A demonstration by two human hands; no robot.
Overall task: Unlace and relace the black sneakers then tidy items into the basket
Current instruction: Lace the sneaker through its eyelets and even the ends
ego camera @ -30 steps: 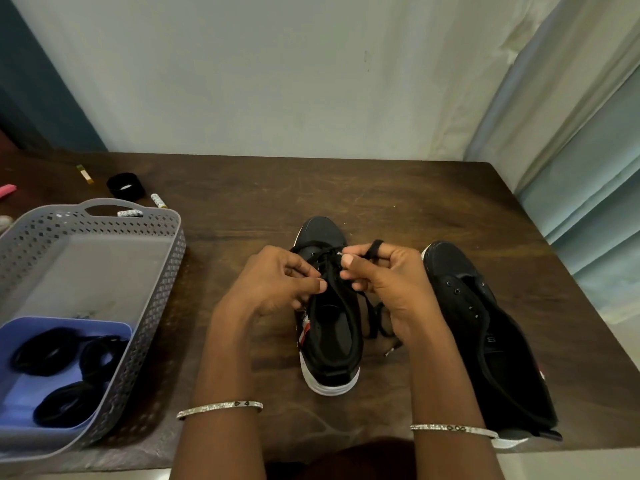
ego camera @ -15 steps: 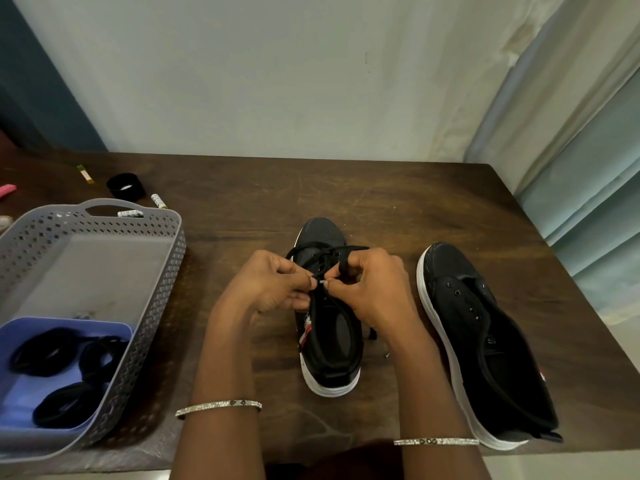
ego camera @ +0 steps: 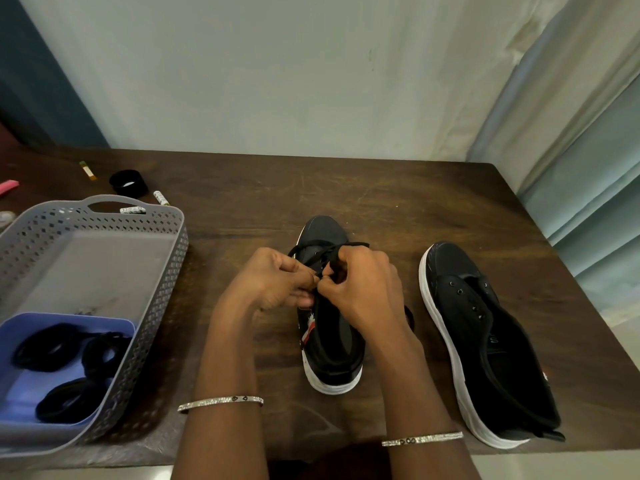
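Note:
A black sneaker with a white sole (ego camera: 329,355) stands in the middle of the brown table (ego camera: 398,209), toe pointing away from me. Its black lace (ego camera: 313,247) loops across the eyelets near the toe. My left hand (ego camera: 273,282) and my right hand (ego camera: 363,289) meet over the eyelets, and each pinches the lace between curled fingers. The lace tip is hidden between my fingers. A second black sneaker (ego camera: 485,341) lies to the right without a lace, its eyelets bare.
A grey perforated basket (ego camera: 159,289) stands at the left, holding a blue tray (ego camera: 14,393) with black coiled bands. Behind the basket lie a black round cup (ego camera: 128,182), small tubes and a pink item. Curtains hang at the right beyond the table edge.
My hands have drawn closer together over the eyelets and slid slightly left. The lace loop that stuck up above my right hand now lies flat across the toe.

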